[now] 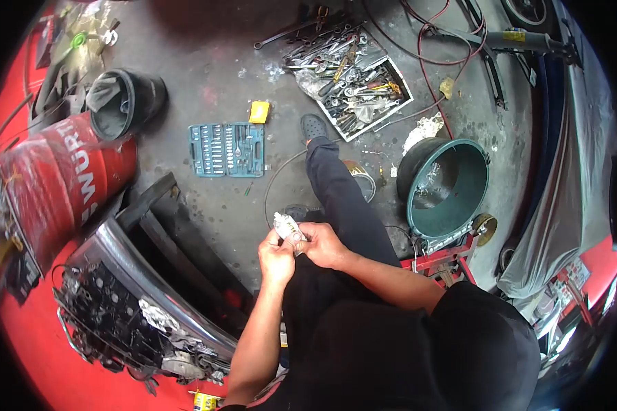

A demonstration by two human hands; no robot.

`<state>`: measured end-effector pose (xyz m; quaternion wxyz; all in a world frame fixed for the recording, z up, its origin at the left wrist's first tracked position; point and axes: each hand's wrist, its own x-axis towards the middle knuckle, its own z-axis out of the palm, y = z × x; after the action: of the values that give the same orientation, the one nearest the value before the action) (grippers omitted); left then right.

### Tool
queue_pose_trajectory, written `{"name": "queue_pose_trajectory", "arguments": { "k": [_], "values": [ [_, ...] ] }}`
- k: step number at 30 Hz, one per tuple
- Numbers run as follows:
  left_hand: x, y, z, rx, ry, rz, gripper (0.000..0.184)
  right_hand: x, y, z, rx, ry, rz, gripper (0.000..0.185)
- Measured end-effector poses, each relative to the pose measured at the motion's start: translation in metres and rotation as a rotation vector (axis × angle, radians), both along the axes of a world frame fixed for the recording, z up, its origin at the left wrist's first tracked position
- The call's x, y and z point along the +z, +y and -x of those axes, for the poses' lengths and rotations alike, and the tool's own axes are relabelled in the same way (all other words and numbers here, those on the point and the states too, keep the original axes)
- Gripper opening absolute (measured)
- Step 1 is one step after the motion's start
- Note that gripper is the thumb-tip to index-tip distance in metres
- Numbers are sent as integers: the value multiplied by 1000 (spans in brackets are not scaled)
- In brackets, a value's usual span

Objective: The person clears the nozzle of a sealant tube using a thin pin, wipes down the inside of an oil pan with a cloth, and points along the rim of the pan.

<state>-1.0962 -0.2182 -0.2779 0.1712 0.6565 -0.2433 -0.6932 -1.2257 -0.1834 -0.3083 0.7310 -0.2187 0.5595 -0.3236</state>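
Note:
In front of my body, both hands hold a small crumpled white packet with dark and yellowish print [287, 226]; whether it is a squeezed tube or a wrapper I cannot tell. My left hand [277, 260] grips its lower left side, fingers curled and thumb against it. From the right, my right hand [323, 245] pinches the lower end, close to the left thumb. The packet's upper end sticks up free above the fingers. Beyond the hands, a blue socket set case [193, 152] lies open on the floor, with a yellow box [259, 111] near its top right corner.
A white-edged tray [406, 88] heaped with wrenches lies ahead. To the right stands a large green tub [452, 146] near a red metal stand [437, 262]. On the left are a red drum [82, 164], a black bucket [151, 92] and engine parts [99, 301]. Hoses [425, 75] cross the floor.

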Motion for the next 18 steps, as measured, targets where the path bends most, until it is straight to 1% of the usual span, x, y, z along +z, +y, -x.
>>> {"name": "queue_pose_trajectory", "arguments": {
  "k": [1, 2, 4, 5, 6, 7, 8, 9, 10, 12, 14, 15, 16, 18],
  "values": [
    [11, 9, -9, -69, -69, 55, 21, 9, 11, -10, 4, -3, 8, 24],
    [27, 20, -18, -69, -74, 57, 21, 20, 21, -19, 3, -28, 28, 21],
    [58, 39, -32, -185, -131, 177, 20, 41, 40, -32, -5, -48, 51, 18],
    [72, 49, -37, -106, -101, 161, 14, 53, 47, -36, 107, -1, 50, 14],
    [81, 63, -43, -106, -102, 167, 14, 66, 53, -40, 219, 46, 48, 10],
    [89, 77, -48, -90, -207, 180, 14, 80, 58, -47, 201, 67, 76, 6],
    [93, 88, -52, -72, -312, 198, 14, 83, 66, -54, 202, 67, 88, 6],
    [92, 102, -58, -132, -397, 327, 14, 84, 75, -61, 196, 100, 139, 8],
    [94, 112, -63, -130, -399, 334, 14, 86, 84, -67, 191, 132, 187, 9],
    [103, 123, -66, -264, -562, 430, 16, 93, 94, -74, 210, 139, 193, 12],
    [110, 127, -76, -51, -297, 314, 15, 103, 97, -75, 258, 106, 173, 16],
    [116, 130, -81, -22, -276, 274, 15, 116, 88, -67, 415, 68, 91, 14],
    [125, 133, -86, -26, -289, 273, 18, 117, 92, -66, 419, 74, 97, 14],
    [139, 140, -90, 52, -334, 354, 15, 114, 96, -64, 480, -128, 211, 27]
  ]
}}
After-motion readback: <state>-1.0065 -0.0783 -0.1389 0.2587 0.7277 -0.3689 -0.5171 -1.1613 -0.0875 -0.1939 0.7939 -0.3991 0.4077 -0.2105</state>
